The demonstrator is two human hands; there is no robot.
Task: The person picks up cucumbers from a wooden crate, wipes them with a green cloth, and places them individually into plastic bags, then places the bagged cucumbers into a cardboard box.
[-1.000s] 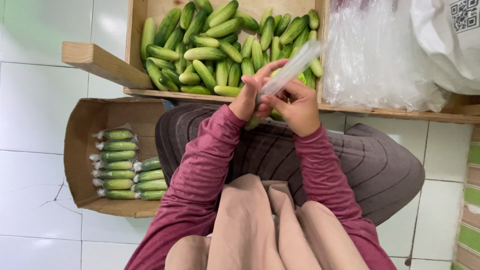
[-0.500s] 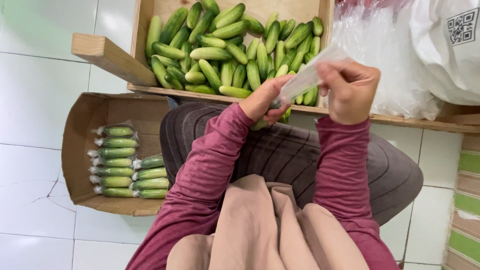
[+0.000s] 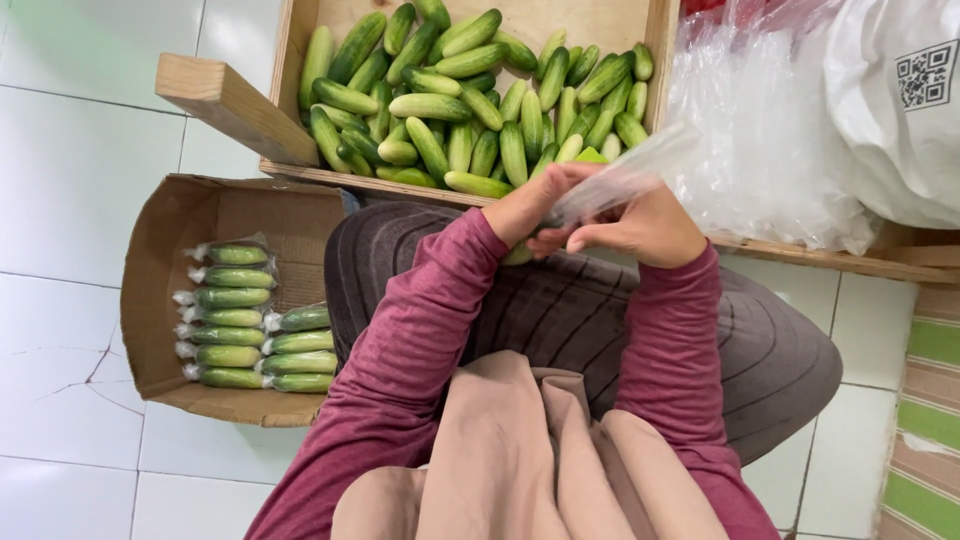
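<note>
Together, left hand (image 3: 535, 205) and right hand (image 3: 640, 225) pinch a clear bag (image 3: 625, 175).

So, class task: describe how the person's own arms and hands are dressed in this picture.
Both arms wear long, dark red sleeves reaching the wrists. The left hand and right hand are bare: no gloves, rings or watch show. The left sleeve and right sleeve are plain, creased fabric without markings.

A brown cardboard box (image 3: 165, 300) lies open on the white tiled floor at the left; inside it are cucumbers wrapped in clear plastic (image 3: 232, 297), in two rows; a wooden crate (image 3: 300, 60) of loose cucumbers is above; a heap of clear plastic bags (image 3: 760, 140) lies at the right; beside it a white bag (image 3: 890, 140) with a black square code label (image 3: 925, 75)
</note>
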